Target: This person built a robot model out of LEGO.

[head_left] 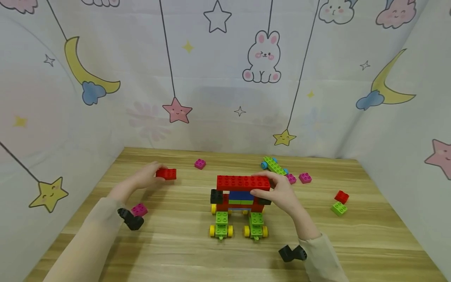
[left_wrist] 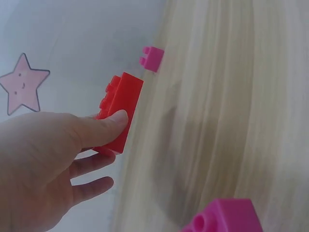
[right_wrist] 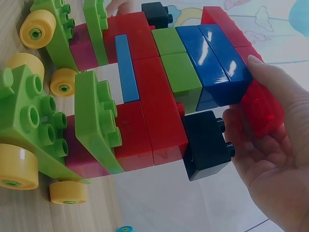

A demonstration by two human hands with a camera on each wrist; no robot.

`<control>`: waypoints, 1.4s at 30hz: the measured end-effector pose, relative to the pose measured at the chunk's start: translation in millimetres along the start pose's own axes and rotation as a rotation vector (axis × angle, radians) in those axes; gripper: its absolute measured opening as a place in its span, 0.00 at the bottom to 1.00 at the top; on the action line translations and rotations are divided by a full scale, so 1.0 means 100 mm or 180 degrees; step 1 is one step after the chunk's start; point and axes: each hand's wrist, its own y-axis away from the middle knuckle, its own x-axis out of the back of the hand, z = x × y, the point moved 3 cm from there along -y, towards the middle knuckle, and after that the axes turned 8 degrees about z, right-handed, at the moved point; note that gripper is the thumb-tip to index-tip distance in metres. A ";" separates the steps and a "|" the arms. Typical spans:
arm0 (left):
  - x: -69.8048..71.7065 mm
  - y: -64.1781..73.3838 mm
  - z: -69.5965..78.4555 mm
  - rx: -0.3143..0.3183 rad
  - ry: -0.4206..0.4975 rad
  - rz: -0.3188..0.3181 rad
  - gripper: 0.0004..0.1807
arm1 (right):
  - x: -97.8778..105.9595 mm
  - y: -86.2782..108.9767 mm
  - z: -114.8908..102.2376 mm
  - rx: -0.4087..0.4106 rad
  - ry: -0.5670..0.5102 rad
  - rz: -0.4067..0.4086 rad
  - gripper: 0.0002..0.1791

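My left hand (head_left: 148, 177) pinches a red brick (head_left: 168, 174) between thumb and fingers at the table's left. In the left wrist view the red brick (left_wrist: 126, 99) is held off the table, its studs facing left. Near the middle stands a built vehicle (head_left: 240, 196) on green wheeled bases (head_left: 221, 221) with yellow wheels. Its body stacks red, green and blue bricks, with a black brick (head_left: 216, 196) sticking out at each side. My right hand (head_left: 282, 192) grips the right end of the red top row (head_left: 239, 181), thumb in front, other fingers partly hidden behind.
A pink brick (head_left: 139, 209) lies by the left forearm, another pink brick (head_left: 200, 163) towards the back. Behind the right hand sits a green wheeled base (head_left: 275, 166) with blue wheels, near more pink bricks (head_left: 305, 178). Farther right lie a red brick (head_left: 341, 196) and a green brick (head_left: 339, 208).
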 end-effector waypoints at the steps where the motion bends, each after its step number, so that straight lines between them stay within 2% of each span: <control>1: 0.02 0.00 0.03 0.0031 0.0013 0.0015 0.21 | 0.00 0.00 0.00 0.0006 0.0006 0.0001 0.25; 6: 0.07 0.02 0.14 0.0189 0.0114 0.0036 0.25 | 0.00 0.00 0.01 0.0001 0.0021 0.0008 0.25; 11: 0.11 0.03 0.25 0.0157 0.0204 0.0128 0.25 | 0.00 0.00 0.00 -0.0007 0.0012 0.0010 0.26; 19: 0.26 0.04 0.59 -0.0087 0.0272 0.0368 0.22 | -0.01 0.00 0.00 0.0019 0.0047 0.0006 0.26; 29: 0.43 0.09 1.19 -0.0339 0.0295 0.0613 0.21 | 0.00 0.01 -0.02 0.0019 0.0029 0.0018 0.27; 35: 0.45 0.12 1.46 -0.0568 0.0364 0.0787 0.21 | 0.02 0.01 -0.04 0.0163 0.0078 0.0100 0.25; 42: 0.40 0.11 1.75 -0.0785 0.0605 0.0864 0.21 | 0.07 0.01 -0.09 0.0427 0.0055 0.0235 0.23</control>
